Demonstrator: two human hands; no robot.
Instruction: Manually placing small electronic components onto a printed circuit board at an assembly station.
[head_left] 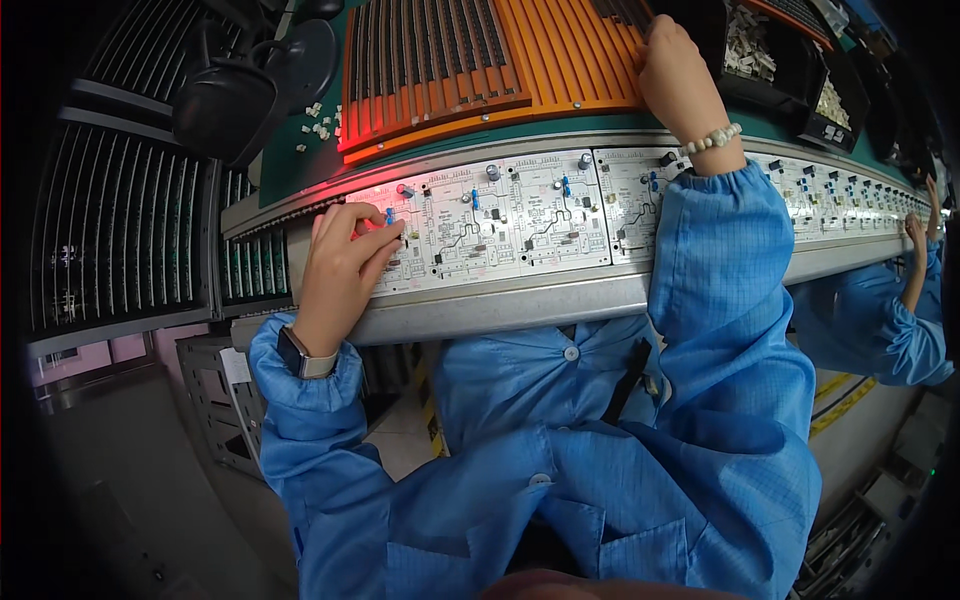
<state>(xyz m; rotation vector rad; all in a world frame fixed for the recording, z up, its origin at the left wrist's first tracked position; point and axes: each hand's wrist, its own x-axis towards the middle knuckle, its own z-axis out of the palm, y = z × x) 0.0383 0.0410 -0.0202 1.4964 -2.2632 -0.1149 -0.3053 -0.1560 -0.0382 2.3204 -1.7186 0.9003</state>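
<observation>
Circuit board beneath your left grip: likely light, stiff, fragile; hold edges. Can't tell whether left or right grip is closed.

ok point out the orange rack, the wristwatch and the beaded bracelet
Orange rack [572, 62], head view, on its bare slats
Wristwatch [293, 351], head view, on its dark face
Beaded bracelet [712, 139], head view, on its middle beads

Right fingers partly hidden from view
</observation>
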